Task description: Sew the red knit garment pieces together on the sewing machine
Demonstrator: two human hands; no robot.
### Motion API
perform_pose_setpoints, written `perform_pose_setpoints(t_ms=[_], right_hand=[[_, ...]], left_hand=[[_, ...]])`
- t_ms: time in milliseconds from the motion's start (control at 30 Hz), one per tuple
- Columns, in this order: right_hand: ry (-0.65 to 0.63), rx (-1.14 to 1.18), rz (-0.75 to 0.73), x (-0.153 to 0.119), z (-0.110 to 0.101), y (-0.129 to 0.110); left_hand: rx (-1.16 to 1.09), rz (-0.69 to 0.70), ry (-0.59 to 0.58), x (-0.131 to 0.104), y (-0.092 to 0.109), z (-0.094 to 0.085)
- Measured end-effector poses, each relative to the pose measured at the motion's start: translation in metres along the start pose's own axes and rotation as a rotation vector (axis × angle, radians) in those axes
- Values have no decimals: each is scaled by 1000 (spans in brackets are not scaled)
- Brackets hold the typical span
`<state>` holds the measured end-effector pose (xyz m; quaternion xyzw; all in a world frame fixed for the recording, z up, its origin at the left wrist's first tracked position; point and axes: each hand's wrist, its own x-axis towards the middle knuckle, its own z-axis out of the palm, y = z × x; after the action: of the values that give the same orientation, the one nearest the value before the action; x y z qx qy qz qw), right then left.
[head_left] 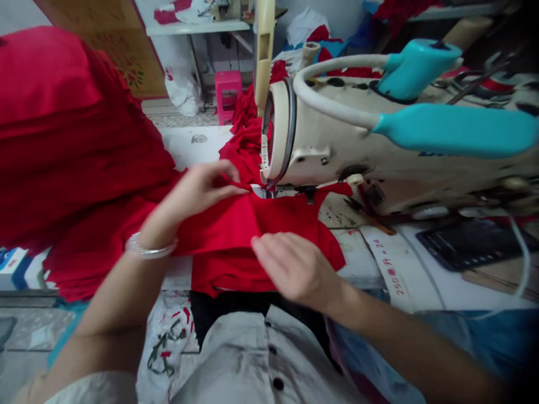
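Observation:
Red fabric [290,216] lies across the front of a cream sewing machine [337,146], one edge by its needle area. My left hand [210,185], with a bracelet on the wrist, pinches the upper edge of the fabric just left of the needle area. My right hand [295,266] is nearer to me, its fingers together and its fingertips on a fold of the same fabric. A tall pile of red cloth [76,146] stands on the left.
A phone [475,241] rests at the right, beside scissors [374,219] under the machine arm. A turquoise lamp [458,129] spans the machine. Behind are a pink stool [228,92] and another table [197,27].

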<state>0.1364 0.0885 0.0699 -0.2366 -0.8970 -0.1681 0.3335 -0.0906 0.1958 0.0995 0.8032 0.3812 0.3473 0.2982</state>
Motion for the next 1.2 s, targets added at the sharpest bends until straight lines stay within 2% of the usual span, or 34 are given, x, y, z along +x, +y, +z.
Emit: perform_pose_setpoints(t_ms=[67, 100, 133, 200, 333, 433, 533, 567, 633, 700, 800, 900, 1000, 1100, 1200], right_hand=[[-115, -25, 125, -31, 13, 23], [-172, 19, 179, -45, 20, 32], [-217, 88, 233, -58, 26, 38], [-263, 234, 312, -76, 34, 44], [-241, 334, 327, -85, 36, 46], [-216, 328, 292, -83, 33, 47], [-226, 315, 282, -82, 30, 48], [-236, 305, 274, -82, 30, 48], [-247, 261, 254, -83, 29, 47], [-250, 193, 229, -85, 30, 45], [-256, 123, 213, -89, 32, 41], [-256, 131, 226, -90, 31, 38], [-253, 238, 307, -89, 25, 39], [-267, 479, 490, -84, 21, 48], [-289, 592, 665, -71, 31, 62]], left_hand=[[146, -32, -38, 22, -29, 43], [188, -60, -79, 29, -42, 59], [212, -77, -109, 32, -52, 70], [179, -78, -144, 32, -65, 82], [106, -81, -159, 23, -66, 81], [316, -83, -125, 16, -52, 79], [477, 15, -49, 0, -28, 80], [453, 61, -78, -8, -20, 81], [350, 130, -211, -26, -5, 87], [319, 154, -300, -44, 2, 96], [434, 176, -281, -59, 0, 110], [509, 232, -271, -62, -6, 118], [543, 268, -278, -61, -10, 118], [541, 290, -300, -62, -9, 117], [540, 284, -314, -64, -8, 117]])
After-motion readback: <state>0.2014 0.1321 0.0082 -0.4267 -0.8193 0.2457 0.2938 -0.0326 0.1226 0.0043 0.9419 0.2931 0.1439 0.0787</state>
